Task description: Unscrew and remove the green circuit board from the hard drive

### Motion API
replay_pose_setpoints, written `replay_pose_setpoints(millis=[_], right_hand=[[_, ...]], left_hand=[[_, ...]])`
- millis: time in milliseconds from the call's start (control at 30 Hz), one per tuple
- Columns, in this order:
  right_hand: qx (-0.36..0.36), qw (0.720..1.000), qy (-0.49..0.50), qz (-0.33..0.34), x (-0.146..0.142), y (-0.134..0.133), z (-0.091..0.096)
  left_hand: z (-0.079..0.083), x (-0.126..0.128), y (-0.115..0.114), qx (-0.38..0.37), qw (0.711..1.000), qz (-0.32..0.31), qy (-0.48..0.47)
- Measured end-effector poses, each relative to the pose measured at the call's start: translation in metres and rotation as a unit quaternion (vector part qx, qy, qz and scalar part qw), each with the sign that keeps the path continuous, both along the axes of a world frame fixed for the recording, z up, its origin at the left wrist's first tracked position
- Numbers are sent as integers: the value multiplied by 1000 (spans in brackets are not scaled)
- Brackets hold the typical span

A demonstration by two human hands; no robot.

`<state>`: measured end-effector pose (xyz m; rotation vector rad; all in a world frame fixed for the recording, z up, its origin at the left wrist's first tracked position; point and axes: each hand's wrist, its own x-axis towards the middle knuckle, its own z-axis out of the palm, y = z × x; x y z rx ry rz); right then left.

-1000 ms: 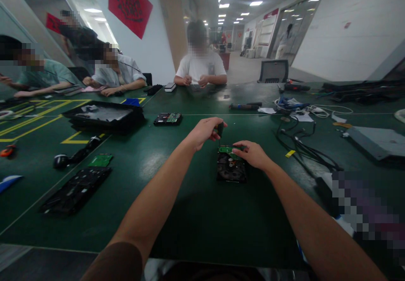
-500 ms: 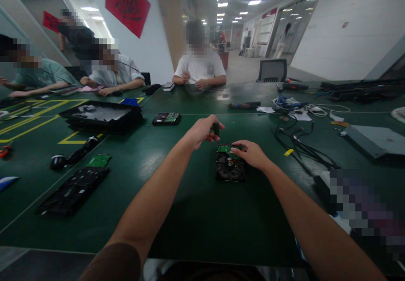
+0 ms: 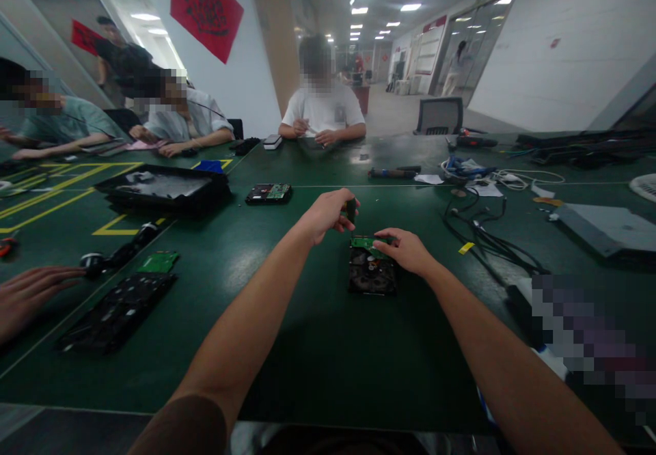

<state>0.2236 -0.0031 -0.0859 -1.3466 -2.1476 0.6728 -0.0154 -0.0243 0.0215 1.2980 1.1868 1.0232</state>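
Your left hand (image 3: 331, 217) pinches a screwdriver (image 3: 351, 211); your right hand (image 3: 404, 249), half open, rests on the hard drive (image 3: 371, 280). Green board (image 3: 361, 242)'s on its far end; screw work looks unfinished.

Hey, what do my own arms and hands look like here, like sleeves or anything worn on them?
Your left hand and right hand wear no gloves, and no watch or bracelet shows on either wrist. A plain dark brown sleeve covers the upper part of your left arm; no sleeve shows on your right arm. Rings are too small to rule out.
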Motion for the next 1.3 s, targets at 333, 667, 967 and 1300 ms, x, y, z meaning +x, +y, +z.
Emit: replay_pose_setpoints(millis=[333,667,967,1300], right_hand=[[-4,1000,7,5,0,-1,0],[-4,1000,6,2,0,-1,0],[-6,1000,9,5,0,-1,1],[-4,1000,13,5,0,0,-1]], left_hand=[[-1,-2,2,-5,1000,4,-15],[1,1,-1,-43,997,-11,-64],[0,0,-2,-3,1000,-1,-27],[-4,0,1,-20,998,-9,-58]])
